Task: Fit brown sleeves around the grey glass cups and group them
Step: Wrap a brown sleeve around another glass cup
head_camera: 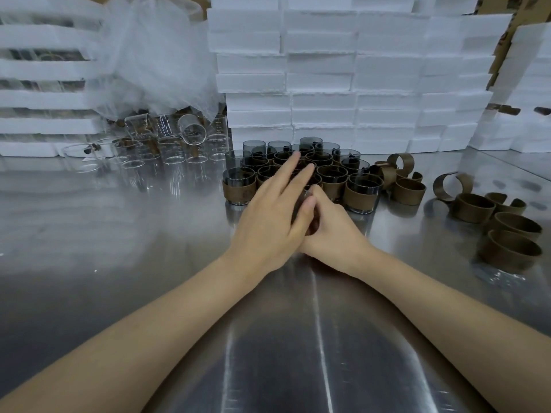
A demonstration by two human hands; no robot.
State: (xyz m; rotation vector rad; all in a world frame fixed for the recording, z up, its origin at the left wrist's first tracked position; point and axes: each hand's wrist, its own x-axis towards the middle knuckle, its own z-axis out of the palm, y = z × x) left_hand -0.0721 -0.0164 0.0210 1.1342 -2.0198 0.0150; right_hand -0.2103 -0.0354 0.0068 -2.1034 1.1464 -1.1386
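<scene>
Smoky grey glass cups (364, 183), many banded in brown sleeves, clustered at frame centre on shiny steel table (119, 234)
Left hand (268, 216) flat, fingers straight, over the cluster's near edge; right hand (334, 234) curled beneath, contents hidden; loose brown ring sleeves (510, 251) at right; scale marks on clear glass beakers (176, 150) unreadable

A smoky, see-through grey is shown by the grey glass cups (310, 143) at the centre of the frame, most of them banded in matte brown. The same dull brown is seen on the loose brown sleeves (474, 214) at the right. The counter (119, 234) is rendered in brushed silver with pale streaked reflections. Plain white is carried by the foam boxes (357, 84) behind. At upper left, colourless clear glasses (167, 149) marked with fine lines are seen below a milky translucent bag (155, 55).
</scene>
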